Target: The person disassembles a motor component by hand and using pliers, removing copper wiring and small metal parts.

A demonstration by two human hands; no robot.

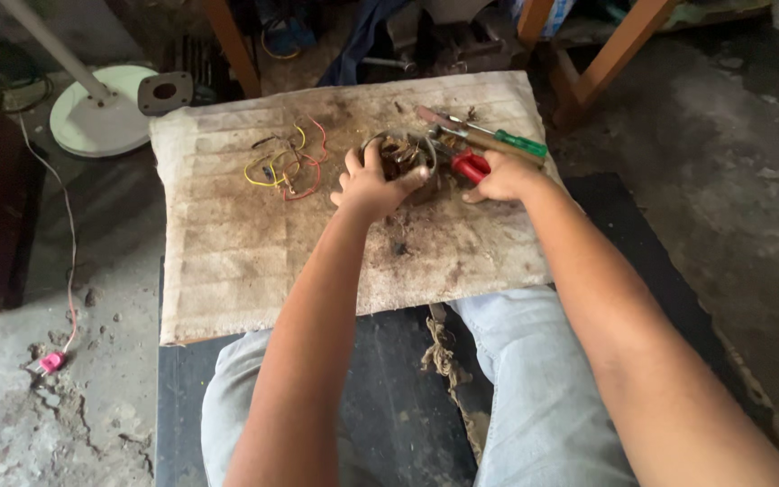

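The left hand point(367, 185) curls tight around a rusty metal motor part point(405, 158) at the middle of the stained cloth mat point(227, 261). The right hand point(502, 179), just beside it, is closed on red-handled pliers point(469, 165) whose tips reach the part. A tangle of coloured wires point(286, 162) lies left; a green-handled screwdriver point(507, 138) lies behind.

A cloth mat point(227, 261) lies in the middle of the frame, on the floor before the person's knees. On its upper centre sits a wound metal part point(405, 155), the left hand point(369, 185) on it, the right hand point(500, 180) just right. Loose wires point(286, 165) lie to the left, a screwdriver point(498, 137) at upper right. A fan base point(101, 113) stands off the mat, upper left.
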